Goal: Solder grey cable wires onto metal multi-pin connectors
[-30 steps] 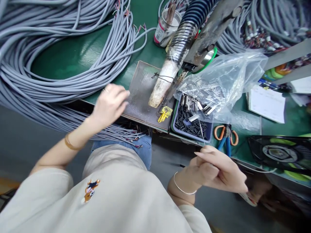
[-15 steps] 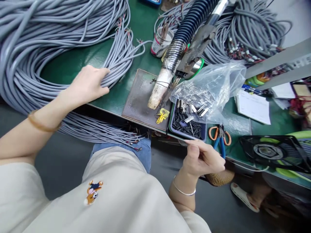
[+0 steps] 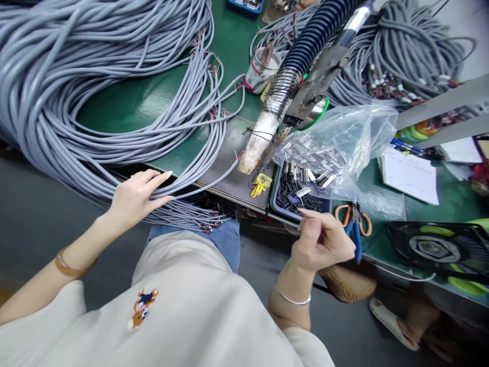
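Note:
My left hand (image 3: 135,196) grips a grey cable (image 3: 202,181) at the table's front edge, pulled out from the big coil of grey cables (image 3: 76,76); the cable's stripped end lies on the metal plate (image 3: 233,176). My right hand (image 3: 323,239) is closed in a pinch on a thin wire-like piece that I cannot name, held just in front of the blue tray (image 3: 280,204) of small black tubes. A striped extraction hose (image 3: 290,76) ends over the plate beside a soldering tool (image 3: 305,99).
A clear plastic bag (image 3: 340,142) of small parts lies over the tray. Orange-and-blue pliers (image 3: 353,224), a small fan (image 3: 435,247), white paper (image 3: 410,176), a glass jar (image 3: 262,69) and another cable coil (image 3: 401,56) sit on the green table (image 3: 126,102). A yellow clip (image 3: 260,184) rests on the plate.
My left hand went from the plate up to the coil, then came back to the front edge drawing one cable out. My right hand rose toward the tray.

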`<state>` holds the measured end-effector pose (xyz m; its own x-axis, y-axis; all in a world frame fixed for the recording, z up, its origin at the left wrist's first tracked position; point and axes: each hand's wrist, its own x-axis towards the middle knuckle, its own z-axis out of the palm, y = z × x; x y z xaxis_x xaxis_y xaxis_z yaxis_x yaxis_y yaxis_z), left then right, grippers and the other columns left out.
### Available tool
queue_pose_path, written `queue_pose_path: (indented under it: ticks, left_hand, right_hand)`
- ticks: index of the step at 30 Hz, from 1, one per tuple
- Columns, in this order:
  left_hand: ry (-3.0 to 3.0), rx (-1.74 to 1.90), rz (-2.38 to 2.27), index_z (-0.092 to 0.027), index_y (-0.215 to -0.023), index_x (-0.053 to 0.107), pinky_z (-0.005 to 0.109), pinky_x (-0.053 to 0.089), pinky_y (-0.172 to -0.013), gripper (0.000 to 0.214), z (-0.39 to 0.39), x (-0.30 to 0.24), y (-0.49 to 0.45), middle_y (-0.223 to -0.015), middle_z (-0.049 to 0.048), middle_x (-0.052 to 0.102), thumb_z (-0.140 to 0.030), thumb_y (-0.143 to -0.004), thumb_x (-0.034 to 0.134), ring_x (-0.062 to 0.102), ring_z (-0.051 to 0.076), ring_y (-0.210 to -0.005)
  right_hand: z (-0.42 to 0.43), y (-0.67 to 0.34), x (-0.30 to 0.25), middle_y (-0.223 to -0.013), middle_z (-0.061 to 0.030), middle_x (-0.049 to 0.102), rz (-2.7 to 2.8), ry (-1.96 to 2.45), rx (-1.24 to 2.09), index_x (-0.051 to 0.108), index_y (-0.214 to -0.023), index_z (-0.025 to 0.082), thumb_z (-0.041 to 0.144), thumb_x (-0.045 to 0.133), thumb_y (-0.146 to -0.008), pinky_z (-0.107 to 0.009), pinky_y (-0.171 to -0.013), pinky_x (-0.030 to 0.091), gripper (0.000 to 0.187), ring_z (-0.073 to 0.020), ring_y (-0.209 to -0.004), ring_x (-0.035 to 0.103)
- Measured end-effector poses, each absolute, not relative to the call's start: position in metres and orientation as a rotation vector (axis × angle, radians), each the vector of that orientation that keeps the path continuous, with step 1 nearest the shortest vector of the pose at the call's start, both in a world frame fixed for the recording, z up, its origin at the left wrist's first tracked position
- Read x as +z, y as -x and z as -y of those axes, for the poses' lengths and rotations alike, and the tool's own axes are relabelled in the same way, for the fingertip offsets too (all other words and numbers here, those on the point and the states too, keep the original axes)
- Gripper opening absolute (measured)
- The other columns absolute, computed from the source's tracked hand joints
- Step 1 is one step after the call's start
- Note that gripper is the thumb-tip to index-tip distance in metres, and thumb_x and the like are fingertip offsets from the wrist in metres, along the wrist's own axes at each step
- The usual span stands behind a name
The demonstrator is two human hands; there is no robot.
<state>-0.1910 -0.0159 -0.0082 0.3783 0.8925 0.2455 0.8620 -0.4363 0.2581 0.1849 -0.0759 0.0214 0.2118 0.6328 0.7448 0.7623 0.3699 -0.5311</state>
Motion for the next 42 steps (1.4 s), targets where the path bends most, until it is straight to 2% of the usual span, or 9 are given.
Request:
queue_pose_path:
  ticks: [5, 10, 13, 17, 21, 26, 34, 38, 42]
  left_hand:
    - [-2.725, 0.817, -1.397, -0.02, -0.114, 0.078, 0.041, 0.054, -0.089, 0.029, 0.014, 0.001, 0.135, -0.111, 0.0143, 0.077, -0.039, -0.098, 0.063, 0.067, 0.028, -0.101]
    - [-2.528, 0.766, -1.402, -0.013, -0.108, 0.077, 0.041, 0.053, -0.085, 0.025, -0.026, -0.006, 0.061, -0.104, 0.016, 0.077, -0.029, -0.096, 0.063, 0.067, 0.03, -0.1]
    - [-2.069, 0.965, -1.522, -0.013, -0.098, 0.076, 0.035, 0.052, -0.075, 0.017, -0.045, -0.008, 0.04, -0.076, 0.0072, 0.073, -0.015, -0.085, 0.066, 0.066, 0.021, -0.073]
    - [-1.315, 1.195, -1.126, -0.017, -0.103, 0.073, 0.025, 0.046, -0.055, 0.023, -0.033, 0.003, 0.044, -0.051, -0.0065, 0.056, -0.03, -0.084, 0.073, 0.049, 0.009, -0.046]
    - [-1.089, 0.831, -0.761, -0.015, -0.087, 0.076, 0.02, 0.046, -0.05, 0.03, 0.0, 0.01, 0.05, -0.054, -0.0023, 0.062, -0.04, -0.074, 0.086, 0.055, 0.008, -0.048]
    - [-1.087, 0.669, -0.842, -0.013, -0.092, 0.078, 0.02, 0.049, -0.05, 0.035, 0.016, -0.006, 0.041, -0.064, 0.0024, 0.072, -0.042, -0.075, 0.087, 0.059, 0.009, -0.051]
    - [-1.749, 1.002, -0.996, -0.017, -0.099, 0.081, 0.038, 0.056, -0.094, 0.027, 0.032, 0.0, 0.058, -0.105, 0.0133, 0.081, -0.036, -0.08, 0.084, 0.073, 0.025, -0.101]
    - [-1.642, 0.095, -0.835, -0.017, -0.066, 0.071, 0.025, 0.044, -0.06, 0.049, 0.055, -0.008, 0.127, -0.059, 0.0008, 0.066, -0.057, -0.093, 0.065, 0.059, 0.013, -0.056]
    - [-1.427, -0.282, -1.508, -0.019, -0.061, 0.066, 0.037, 0.049, -0.079, 0.057, 0.078, -0.066, 0.19, -0.066, 0.01, 0.071, -0.072, -0.083, 0.064, 0.072, 0.032, -0.082]
  right_hand:
    - [0.072, -0.186, 0.022, -0.069, 0.0008, 0.075, 1.477, 1.39, 0.031, 0.08, -0.108, 0.025, 0.032, 0.062, -0.098, -0.024, -0.045, 0.045, 0.022, -0.0112, -0.045, 0.062]
    - [0.077, -0.179, 0.033, -0.05, 0.0039, 0.058, 1.425, 1.156, -0.348, 0.083, -0.098, 0.028, 0.036, 0.065, -0.097, -0.028, -0.041, 0.036, 0.02, -0.0101, -0.036, 0.045]
    - [0.081, -0.178, 0.038, -0.045, 0.004, 0.047, 1.374, 0.956, -0.4, 0.083, -0.095, 0.027, 0.041, 0.06, -0.1, -0.029, -0.039, 0.027, 0.028, -0.0087, -0.033, 0.033]
    - [0.087, -0.184, 0.033, -0.048, 0.0039, 0.052, 1.351, 1.11, -0.297, 0.083, -0.093, 0.029, 0.041, 0.064, -0.097, -0.029, -0.041, 0.031, 0.023, -0.0095, -0.036, 0.039]
    - [0.085, -0.182, 0.029, -0.056, 0.0029, 0.061, 1.384, 1.337, -0.061, 0.081, -0.088, 0.026, 0.034, 0.066, -0.096, -0.026, -0.046, 0.034, 0.019, -0.0095, -0.044, 0.049]
    - [0.071, -0.16, 0.033, -0.062, 0.0035, 0.063, 1.459, 1.564, 0.399, 0.08, -0.089, 0.022, 0.031, 0.072, -0.09, -0.024, -0.045, 0.029, 0.012, -0.0064, -0.044, 0.038]
    - [0.061, -0.152, 0.013, -0.059, 0.0057, 0.054, 1.374, 1.613, 0.679, 0.07, -0.076, 0.018, 0.033, 0.07, -0.089, -0.025, -0.05, 0.025, 0.02, -0.0048, -0.048, 0.033]
    - [0.067, -0.156, 0.017, -0.057, 0.0056, 0.054, 1.369, 1.621, 0.643, 0.068, -0.073, 0.018, 0.033, 0.071, -0.088, -0.025, -0.049, 0.026, 0.021, -0.0053, -0.047, 0.034]
    - [0.072, -0.156, 0.02, -0.061, 0.0031, 0.059, 1.406, 1.61, 0.603, 0.066, -0.071, 0.019, 0.034, 0.072, -0.089, -0.025, -0.049, 0.031, 0.024, -0.0069, -0.049, 0.041]
